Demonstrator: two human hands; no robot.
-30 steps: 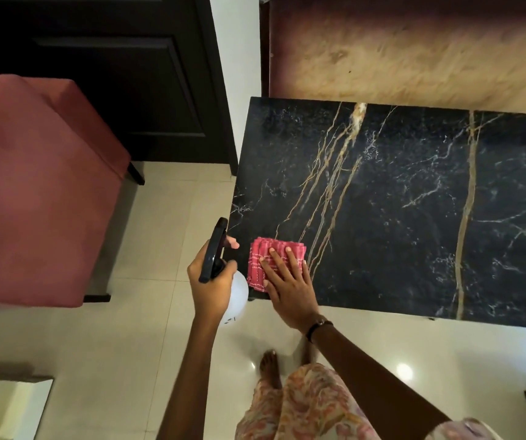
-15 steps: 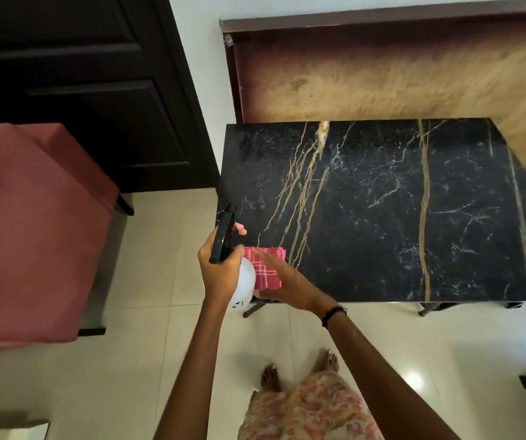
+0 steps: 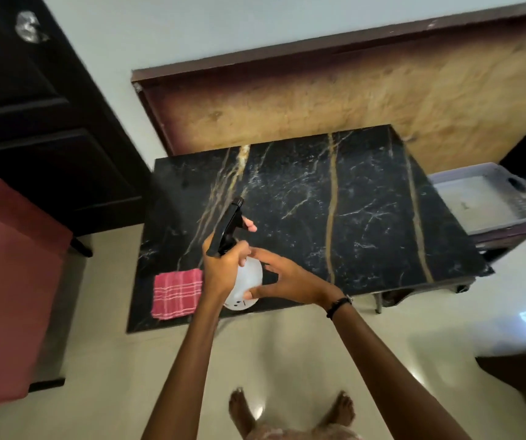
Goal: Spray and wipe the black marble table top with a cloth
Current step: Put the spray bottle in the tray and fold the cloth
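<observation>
A: What are the hands doing?
B: The left hand (image 3: 220, 268) is gripping the neck of the spray bottle (image 3: 242, 281), with one finger reaching round the front of its black trigger head (image 3: 226, 227). The right hand (image 3: 283, 281) is cupping the bottle's white round body from the other side, fingers spread against it, a dark band sitting on that wrist.
A: And where is the cloth lying?
B: The pink checked cloth (image 3: 175, 293) is lying flat on the near left corner of the black marble desk (image 3: 366, 217), just left of the left wrist, with neither hand touching it.
A: Where is the bottle pointing?
B: Its nozzle is facing away from the person, over the gold-veined desk top.
A: Anything else showing?
B: A red upholstered chair (image 3: 10, 281) is standing at the left, a pale tray (image 3: 484, 201) is sitting beyond the desk's right edge, and bare feet (image 3: 290, 411) are standing on the tiled floor (image 3: 112, 376) below
</observation>
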